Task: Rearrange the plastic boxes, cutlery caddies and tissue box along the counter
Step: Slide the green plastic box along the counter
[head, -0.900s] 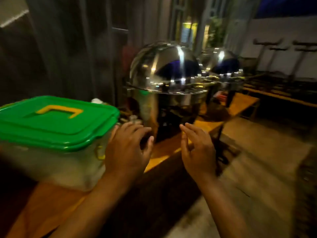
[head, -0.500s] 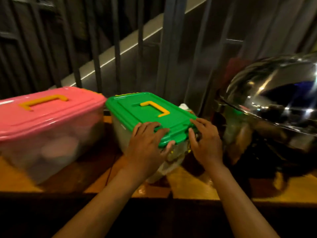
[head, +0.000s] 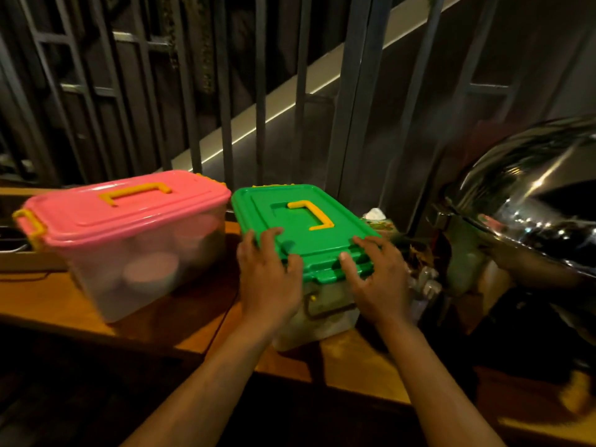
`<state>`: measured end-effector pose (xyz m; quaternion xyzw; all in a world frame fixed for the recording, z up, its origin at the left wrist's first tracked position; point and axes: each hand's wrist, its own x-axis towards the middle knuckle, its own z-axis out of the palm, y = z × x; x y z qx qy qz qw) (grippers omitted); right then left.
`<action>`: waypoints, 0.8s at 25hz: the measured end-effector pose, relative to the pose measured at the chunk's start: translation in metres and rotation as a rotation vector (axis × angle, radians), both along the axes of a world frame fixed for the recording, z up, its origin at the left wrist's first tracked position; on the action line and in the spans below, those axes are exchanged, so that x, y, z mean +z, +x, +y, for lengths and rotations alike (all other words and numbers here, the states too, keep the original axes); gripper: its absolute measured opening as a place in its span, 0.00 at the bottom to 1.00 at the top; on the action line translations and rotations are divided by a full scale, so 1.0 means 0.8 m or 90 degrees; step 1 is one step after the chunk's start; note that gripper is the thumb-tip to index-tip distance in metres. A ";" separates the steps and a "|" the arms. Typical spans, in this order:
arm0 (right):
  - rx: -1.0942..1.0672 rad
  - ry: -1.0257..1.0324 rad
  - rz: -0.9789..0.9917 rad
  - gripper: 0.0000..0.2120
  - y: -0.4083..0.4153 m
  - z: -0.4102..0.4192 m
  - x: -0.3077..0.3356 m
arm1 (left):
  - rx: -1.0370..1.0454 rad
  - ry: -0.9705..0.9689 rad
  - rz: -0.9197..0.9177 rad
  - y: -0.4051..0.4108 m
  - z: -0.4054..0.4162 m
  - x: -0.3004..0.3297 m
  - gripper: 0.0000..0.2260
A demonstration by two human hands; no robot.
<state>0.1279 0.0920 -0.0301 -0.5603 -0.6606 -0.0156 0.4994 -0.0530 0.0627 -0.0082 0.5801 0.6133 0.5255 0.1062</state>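
Green box (head: 306, 221) sits on the counter (head: 48, 304) just beside the pink box (head: 129, 227). Both hands, left (head: 267, 275) and right (head: 374, 279), press spread fingers over its near lid edge. Rigid, smooth plastic (contents unclear, probably light): grip the sides below the rim.
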 end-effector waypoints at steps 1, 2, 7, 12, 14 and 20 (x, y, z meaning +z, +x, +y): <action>-0.004 -0.006 -0.022 0.28 -0.005 -0.013 0.000 | -0.007 -0.042 -0.062 -0.011 0.008 -0.003 0.24; -0.013 -0.016 -0.042 0.29 -0.012 -0.026 0.001 | -0.024 -0.093 -0.105 -0.024 0.012 -0.003 0.26; -0.078 -0.059 -0.134 0.36 -0.056 -0.076 0.004 | -0.193 -0.096 -0.252 -0.094 0.038 0.003 0.23; -0.030 -0.091 -0.116 0.36 -0.064 -0.060 0.003 | -0.202 -0.093 -0.232 -0.118 0.059 0.011 0.22; 0.002 -0.108 -0.054 0.36 -0.064 -0.048 0.002 | -0.213 -0.092 -0.218 -0.120 0.065 0.007 0.21; -0.010 -0.085 -0.012 0.36 -0.074 -0.045 -0.005 | -0.239 -0.127 -0.179 -0.132 0.079 0.004 0.21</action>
